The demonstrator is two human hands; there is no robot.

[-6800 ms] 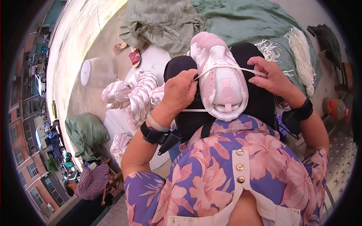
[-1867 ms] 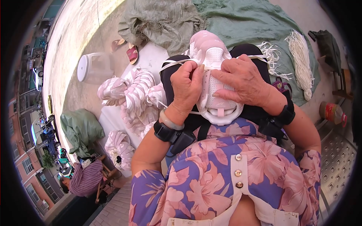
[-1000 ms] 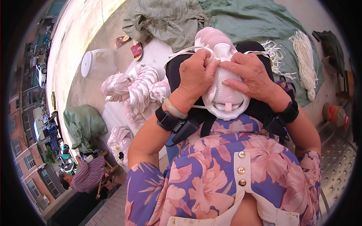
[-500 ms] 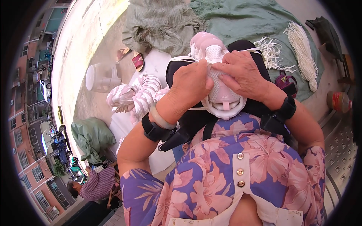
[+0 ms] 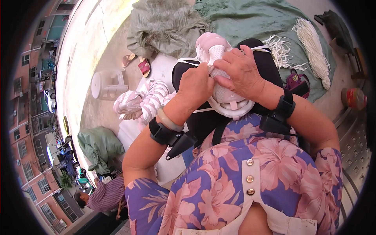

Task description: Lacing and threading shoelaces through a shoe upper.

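Left hand, right hand over shoe
Bunched fingers hide their opening and hold; best keep ten-o'clock lace flat.

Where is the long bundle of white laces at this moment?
In the head view, the long bundle lies at upper right on the green sheet, just right of the loose laces.
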